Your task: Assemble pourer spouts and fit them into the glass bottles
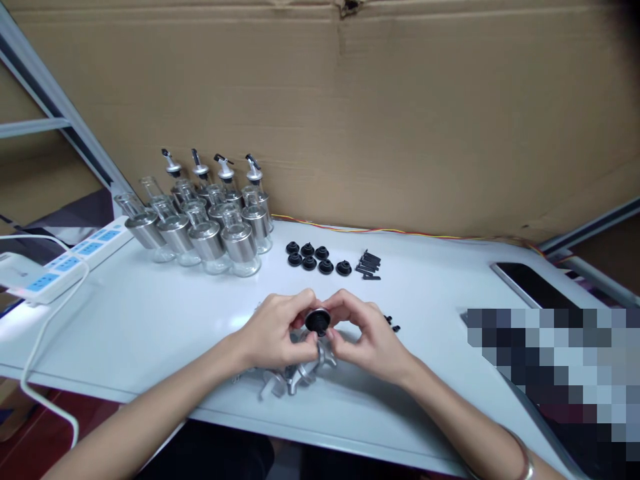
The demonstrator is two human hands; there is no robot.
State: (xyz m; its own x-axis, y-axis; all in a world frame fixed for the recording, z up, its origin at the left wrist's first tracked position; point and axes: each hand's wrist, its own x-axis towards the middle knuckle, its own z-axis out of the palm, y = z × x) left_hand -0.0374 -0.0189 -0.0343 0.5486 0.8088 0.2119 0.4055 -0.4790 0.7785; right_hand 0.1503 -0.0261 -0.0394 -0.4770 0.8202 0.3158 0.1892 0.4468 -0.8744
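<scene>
My left hand (280, 328) and my right hand (367, 333) meet over the front middle of the table. Between their thumbs and fingers they grip a bottle pourer stopper (318, 321), its black ribbed underside and silver rim facing me. Directly below the hands lie several loose silver pourer spouts (300, 377), partly hidden by the fingers. Beyond them sit several black stoppers (309, 262) in loose rows, beside a small pile of thin black flaps (369, 263). A few tiny black parts (395, 327) show just past my right hand.
Several glass bottles with steel sleeves (206, 240) stand at the back left; some at the rear carry pourers. A power strip (75, 257) with a white cable (37, 333) lies at the left. A phone (535, 287) rests at the right, near a pixelated area. Cardboard (400, 120) walls the back.
</scene>
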